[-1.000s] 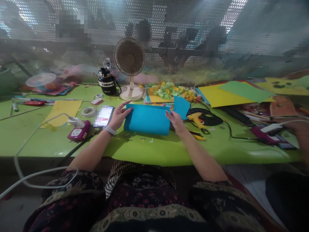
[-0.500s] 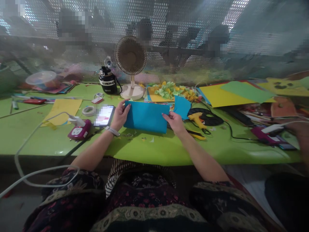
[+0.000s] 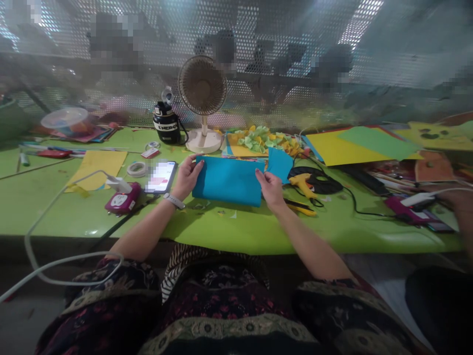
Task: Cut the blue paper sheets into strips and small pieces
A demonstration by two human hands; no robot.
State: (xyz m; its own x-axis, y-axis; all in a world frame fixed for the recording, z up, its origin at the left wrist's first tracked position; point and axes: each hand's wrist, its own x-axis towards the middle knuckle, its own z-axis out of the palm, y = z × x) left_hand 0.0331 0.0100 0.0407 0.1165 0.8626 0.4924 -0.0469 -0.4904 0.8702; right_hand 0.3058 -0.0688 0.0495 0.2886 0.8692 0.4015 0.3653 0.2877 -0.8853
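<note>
A blue sheet of paper (image 3: 228, 181) is held up over the green table between both hands. My left hand (image 3: 189, 173) pinches its left edge near the top corner. On the right edge, my right hand (image 3: 270, 188) grips the sheet between thumb and fingers. The sheet's lower edge looks slightly curved. Behind my right hand lies a smaller blue paper piece (image 3: 280, 164). A yellow glue gun (image 3: 303, 185) and a yellow-handled cutter (image 3: 303, 209) rest just right of that hand. A phone (image 3: 161, 177) with its screen lit lies left of my left hand.
Behind the sheet stand a fan (image 3: 202, 86) and a black bottle (image 3: 166, 125). Crumpled paper strips (image 3: 258, 139) lie in a heap. Purple power adapters (image 3: 123, 198) with cables sit on the left and right. Yellow sheets (image 3: 332, 152) are at the right; another person's arm (image 3: 460, 204) reaches in.
My right hand has shifted slightly on the sheet's right edge, its thumb now turned further up. The blue sheet appears a little more bowed along its bottom.
</note>
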